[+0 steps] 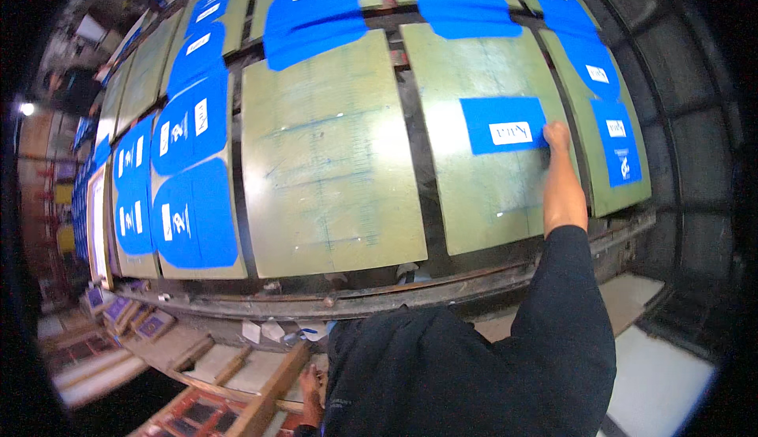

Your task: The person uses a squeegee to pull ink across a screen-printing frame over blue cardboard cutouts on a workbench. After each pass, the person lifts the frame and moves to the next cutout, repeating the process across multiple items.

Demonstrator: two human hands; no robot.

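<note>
A rectangular blue fabric piece (485, 113) with a white printed patch lies on a greenish flat board (489, 208) ahead of me to the right. My right hand (557, 135) reaches out to its right edge, fingers closed there; the fingertips are partly hidden. Low in the picture, my left hand (311, 388) hangs beside a wooden frame bar (278, 386), its fingers loosely apart. The bare board (332, 161) to the left carries faint blue ruled marks.
Further boards hold blue cut fabric panels (193, 216), also with white patches. A metal rail (379, 299) runs along the near edge of the boards. Wooden framed screens (209, 413) and small blocks (154, 325) lie lower left. A dark panelled surface (671, 121) stands on the right.
</note>
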